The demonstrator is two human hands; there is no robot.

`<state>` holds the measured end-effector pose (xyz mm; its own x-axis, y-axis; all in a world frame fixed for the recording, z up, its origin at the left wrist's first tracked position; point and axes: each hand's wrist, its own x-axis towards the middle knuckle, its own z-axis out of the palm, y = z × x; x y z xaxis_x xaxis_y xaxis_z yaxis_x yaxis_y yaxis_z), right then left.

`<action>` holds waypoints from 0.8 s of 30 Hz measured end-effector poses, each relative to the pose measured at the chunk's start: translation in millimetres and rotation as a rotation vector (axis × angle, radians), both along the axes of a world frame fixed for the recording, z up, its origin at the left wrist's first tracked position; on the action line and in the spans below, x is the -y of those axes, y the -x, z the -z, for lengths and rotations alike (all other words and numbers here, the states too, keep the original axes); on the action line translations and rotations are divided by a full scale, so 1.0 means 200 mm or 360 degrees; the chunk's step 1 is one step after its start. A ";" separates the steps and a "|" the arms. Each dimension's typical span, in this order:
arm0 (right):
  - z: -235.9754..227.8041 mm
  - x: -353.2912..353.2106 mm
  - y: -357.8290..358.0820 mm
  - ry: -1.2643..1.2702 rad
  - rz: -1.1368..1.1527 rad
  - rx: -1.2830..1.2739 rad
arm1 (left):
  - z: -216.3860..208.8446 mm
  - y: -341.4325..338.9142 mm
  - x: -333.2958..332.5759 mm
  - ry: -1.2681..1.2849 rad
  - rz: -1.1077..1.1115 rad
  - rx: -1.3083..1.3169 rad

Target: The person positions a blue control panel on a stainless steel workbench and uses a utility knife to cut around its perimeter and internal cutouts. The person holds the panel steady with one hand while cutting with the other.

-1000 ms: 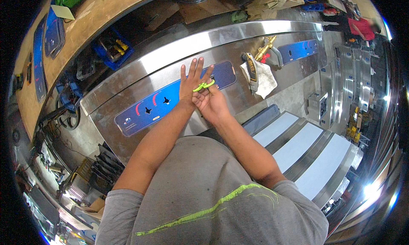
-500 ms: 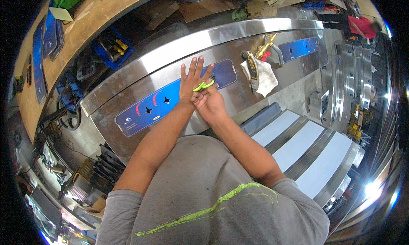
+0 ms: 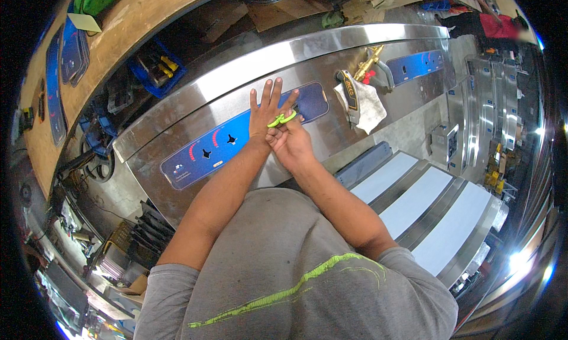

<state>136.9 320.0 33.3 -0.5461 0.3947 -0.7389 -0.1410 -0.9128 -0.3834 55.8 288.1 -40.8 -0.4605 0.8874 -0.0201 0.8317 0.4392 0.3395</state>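
My left hand (image 3: pixel 267 112) lies flat with its fingers spread on a long blue panel sticker (image 3: pixel 242 122) with cut-outs and red marks. That sticker runs along the brushed steel front (image 3: pixel 148 171) of a large metal unit. Crossing close beside the left thumb, my right hand (image 3: pixel 291 143) grips a pair of scissors (image 3: pixel 283 119) by the lime-green handles. The blades are mostly hidden by my fingers, around a cut-out near the sticker's right part.
Right of my hands, a black-and-yellow tool (image 3: pixel 349 97) and a white rag (image 3: pixel 370 108) lie on the steel near brass valve fittings (image 3: pixel 368 65). A second blue sticker (image 3: pixel 414 67) is farther right. A wooden bench (image 3: pixel 112 35) with spare stickers curves along the left.
Both hands and the scissors stay practically in place. In the far right background, a person in red and black has shifted posture.
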 end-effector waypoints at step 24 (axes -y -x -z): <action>0.05 0.02 0.00 -0.0006 0.0045 -0.0058 | -0.02 0.00 0.00 0.0021 -0.0005 0.0062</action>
<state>137.2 316.7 24.1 -0.5609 0.4133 -0.7173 -0.1808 -0.9067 -0.3811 55.0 289.0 -36.5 -0.4621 0.8854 -0.0500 0.8165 0.4468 0.3658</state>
